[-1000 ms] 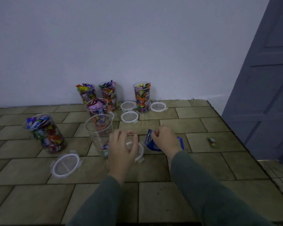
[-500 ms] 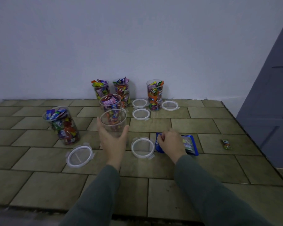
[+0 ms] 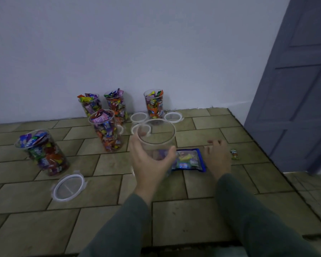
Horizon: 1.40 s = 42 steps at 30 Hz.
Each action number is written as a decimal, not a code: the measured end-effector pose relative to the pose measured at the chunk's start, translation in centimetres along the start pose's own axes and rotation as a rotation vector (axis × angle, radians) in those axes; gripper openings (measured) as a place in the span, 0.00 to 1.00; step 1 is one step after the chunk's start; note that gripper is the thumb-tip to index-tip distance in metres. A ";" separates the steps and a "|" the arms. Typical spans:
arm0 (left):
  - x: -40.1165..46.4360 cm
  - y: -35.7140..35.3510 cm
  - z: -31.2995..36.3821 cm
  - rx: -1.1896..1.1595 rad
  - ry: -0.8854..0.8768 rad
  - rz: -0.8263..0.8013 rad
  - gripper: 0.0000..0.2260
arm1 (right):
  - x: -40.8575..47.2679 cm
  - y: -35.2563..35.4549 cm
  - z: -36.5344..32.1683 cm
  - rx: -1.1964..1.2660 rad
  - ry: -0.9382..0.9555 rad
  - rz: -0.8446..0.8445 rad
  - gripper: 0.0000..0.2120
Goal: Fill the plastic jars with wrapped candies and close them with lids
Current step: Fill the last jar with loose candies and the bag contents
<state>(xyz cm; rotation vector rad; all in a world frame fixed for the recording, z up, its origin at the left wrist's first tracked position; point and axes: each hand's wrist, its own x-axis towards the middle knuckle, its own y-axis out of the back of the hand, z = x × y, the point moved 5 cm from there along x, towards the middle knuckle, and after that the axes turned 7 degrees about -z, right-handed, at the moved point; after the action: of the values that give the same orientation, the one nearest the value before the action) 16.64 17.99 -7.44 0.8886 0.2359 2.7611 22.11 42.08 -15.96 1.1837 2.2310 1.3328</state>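
A: Five filled jars, one empty. I've got the empty jar [image 3: 156, 140] at frame centre, upright, mouth up, my left hand [image 3: 150, 164] wrapped round its lower wall, thumb on the right side, fingers on the left.

B: And the right?

A: My right hand [image 3: 218, 158] is flat and spread, fingers straight, holding nothing, hovering or resting on the floor just right of the blue candy bag [image 3: 188, 160]. Can't tell if it touches the bag's edge.

B: So what does the next move hinge on?

A: Bag to jar. The bag lies flat, long axis running left-right across the frame, its left end just behind the jar wall and my left thumb. Right hand is the nearer free one, so I judge it takes the bag and tips it toward the mouth, up and to the left.

B: Anything in the way?

A: A loose candy [image 3: 234, 154] sits on the tiles just right of my right hand. Lids: one [image 3: 69, 187] lower left, one [image 3: 173, 117] and another [image 3: 138, 117] by the wall, one [image 3: 140, 129] partly behind the jar rim. Full jars: far left [image 3: 43, 153], middle [image 3: 107, 132], three at the wall [image 3: 90, 104] [image 3: 116, 104] [image 3: 154, 104], all uncapped, well apart from the bag.

B: Risk?

A: Probably tipping the light jar while pouring.
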 end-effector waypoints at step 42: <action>-2.5 -5.8 -4.7 -0.116 0.063 -0.239 0.42 | -4.6 7.0 -9.4 0.797 0.760 -0.067 0.10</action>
<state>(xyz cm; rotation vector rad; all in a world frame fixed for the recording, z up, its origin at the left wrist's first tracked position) 16.82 22.47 -13.91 0.6957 0.1778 2.5546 22.85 34.59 -5.84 0.8320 3.5256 0.9596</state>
